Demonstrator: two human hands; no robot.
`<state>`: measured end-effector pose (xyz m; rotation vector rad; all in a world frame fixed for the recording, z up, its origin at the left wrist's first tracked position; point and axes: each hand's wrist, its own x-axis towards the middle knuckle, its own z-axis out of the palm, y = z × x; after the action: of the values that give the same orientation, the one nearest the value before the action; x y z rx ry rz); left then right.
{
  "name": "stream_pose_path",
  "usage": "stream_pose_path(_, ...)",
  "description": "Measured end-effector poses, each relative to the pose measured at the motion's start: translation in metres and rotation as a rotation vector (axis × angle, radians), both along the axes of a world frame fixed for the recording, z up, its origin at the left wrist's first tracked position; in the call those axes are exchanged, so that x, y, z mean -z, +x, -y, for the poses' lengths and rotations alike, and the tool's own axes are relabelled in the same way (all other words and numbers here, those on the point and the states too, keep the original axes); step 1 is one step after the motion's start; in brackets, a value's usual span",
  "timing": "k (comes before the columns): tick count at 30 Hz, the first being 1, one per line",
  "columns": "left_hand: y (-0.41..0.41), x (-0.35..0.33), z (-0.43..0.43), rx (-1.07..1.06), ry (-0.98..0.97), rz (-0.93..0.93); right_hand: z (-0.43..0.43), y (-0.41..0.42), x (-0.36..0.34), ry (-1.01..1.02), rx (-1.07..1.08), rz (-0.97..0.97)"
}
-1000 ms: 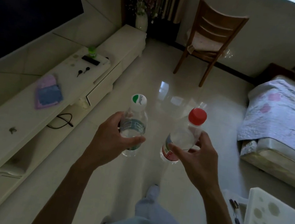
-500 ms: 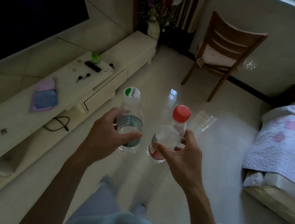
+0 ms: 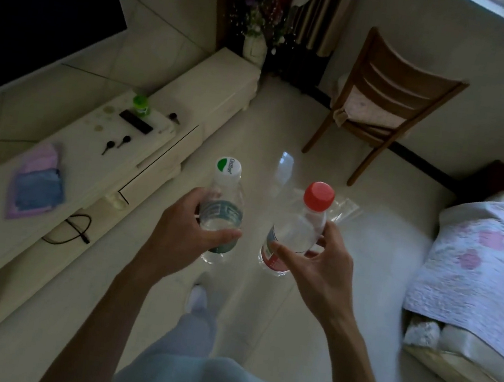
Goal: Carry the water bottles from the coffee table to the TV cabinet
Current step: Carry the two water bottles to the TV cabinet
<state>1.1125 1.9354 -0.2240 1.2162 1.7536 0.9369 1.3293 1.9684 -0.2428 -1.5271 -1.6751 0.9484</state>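
Observation:
My left hand (image 3: 183, 233) grips a clear water bottle with a white-and-green cap (image 3: 224, 200), held upright over the floor. My right hand (image 3: 321, 265) grips a second clear bottle with a red cap (image 3: 304, 227), tilted slightly, its fingers curled round the lower body. Both bottles hang in front of me at waist height, side by side and apart. The long white TV cabinet (image 3: 91, 174) runs along the wall to my left, below the dark TV screen (image 3: 36, 8).
On the cabinet lie a pink-and-blue cloth (image 3: 36, 186), a black remote (image 3: 135, 121), a small green-lidded jar (image 3: 140, 105) and a black cable (image 3: 73, 229). A wooden chair (image 3: 383, 102) stands ahead, a bed with a floral quilt (image 3: 480, 265) on the right. Glossy tiled floor lies between.
I have walked forward along the cabinet; the chair and cabinet items have drawn nearer and the coffee table corner has left view. Both hands keep their bottles.

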Motion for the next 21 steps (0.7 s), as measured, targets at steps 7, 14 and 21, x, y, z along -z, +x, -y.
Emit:
stream_pose_path(7, -0.053, -0.014, -0.113, 0.046, 0.032, 0.007, -0.097, -0.044, -0.017, 0.043, 0.04, -0.009)
stream_pose_path(14, -0.069, -0.019, -0.186, 0.026, 0.056, -0.014, -0.171, -0.062, -0.017, 0.048, 0.03, -0.02)
stream_pose_path(21, -0.058, -0.01, -0.249, -0.041, 0.014, -0.014, -0.26, -0.056, -0.006, 0.049, -0.024, -0.05)
